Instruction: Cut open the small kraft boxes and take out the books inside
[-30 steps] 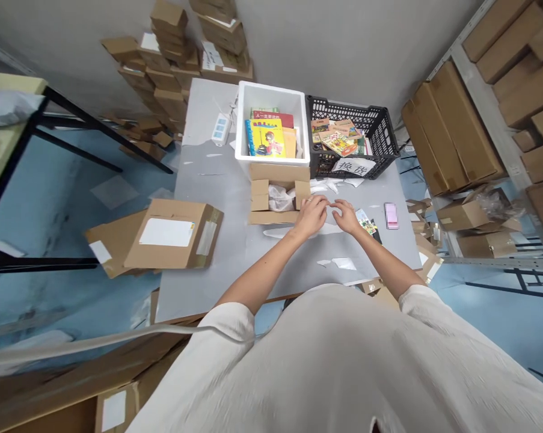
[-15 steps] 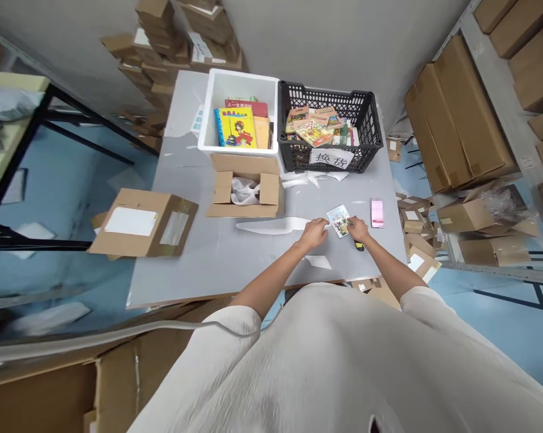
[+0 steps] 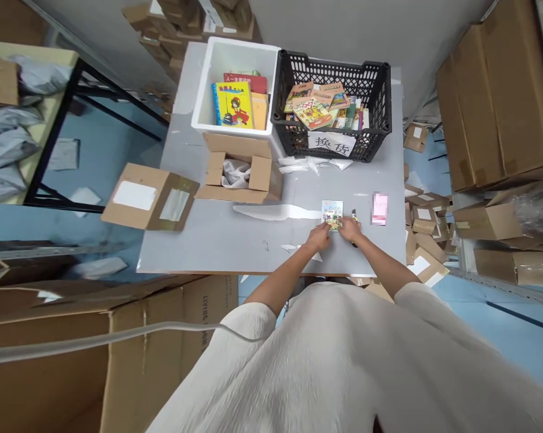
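Shifting in since the earlier frame, the left hand [image 3: 319,237] is touching the lower-left corner of the booklet [image 3: 333,209], fingers bending; whether it is gripping, I cannot tell. Lying on the tabletop [image 3: 217,240] between both hands, the booklet is sitting straighter than before, its longer side pointing away from the person, neither hand being nearer. Its cover is showing pale blue above, many colours below. The right hand [image 3: 350,229] is touching its lower right, grip likewise unclear, partly covering a black-and-yellow tool [image 3: 355,214].
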{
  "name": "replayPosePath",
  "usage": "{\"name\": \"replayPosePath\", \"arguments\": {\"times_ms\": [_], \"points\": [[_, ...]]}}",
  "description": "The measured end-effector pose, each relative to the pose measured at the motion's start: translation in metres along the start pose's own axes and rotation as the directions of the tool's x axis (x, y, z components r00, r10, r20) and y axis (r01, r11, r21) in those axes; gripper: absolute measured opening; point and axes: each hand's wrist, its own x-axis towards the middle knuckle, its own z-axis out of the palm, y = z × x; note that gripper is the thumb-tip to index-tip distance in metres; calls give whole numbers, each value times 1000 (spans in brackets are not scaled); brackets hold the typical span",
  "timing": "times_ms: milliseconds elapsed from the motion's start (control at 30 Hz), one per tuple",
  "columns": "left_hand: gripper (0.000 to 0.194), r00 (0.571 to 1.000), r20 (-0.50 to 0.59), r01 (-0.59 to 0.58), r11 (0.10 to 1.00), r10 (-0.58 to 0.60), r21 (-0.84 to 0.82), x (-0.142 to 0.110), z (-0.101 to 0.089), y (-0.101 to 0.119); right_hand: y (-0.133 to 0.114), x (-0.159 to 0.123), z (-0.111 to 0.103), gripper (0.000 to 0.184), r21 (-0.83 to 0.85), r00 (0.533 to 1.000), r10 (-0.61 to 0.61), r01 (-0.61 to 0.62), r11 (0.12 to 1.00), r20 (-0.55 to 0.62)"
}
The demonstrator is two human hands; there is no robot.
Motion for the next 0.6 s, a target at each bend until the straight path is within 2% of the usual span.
{"name": "replayPosePath", "arguments": {"times_ms": [133,233,433,600], "points": [[72,996,42,79,997,-79,-1,-4,3,-16,-8,4,12,43,92,998,57,-57,994,-5],[71,996,47,79,997,-79,-13,-7,4,-25,-11,8,16,44,208,994,111,-106,972,-13],[61,996,51,69,998,-69,-5,-11,0,-28,-18,15,19,48,450,993,115,-102,887,-2],[63,995,69,65,998,-66,10,-12,0,-30,-26,16,19,37,544,980,198,-175,821,16]]}}
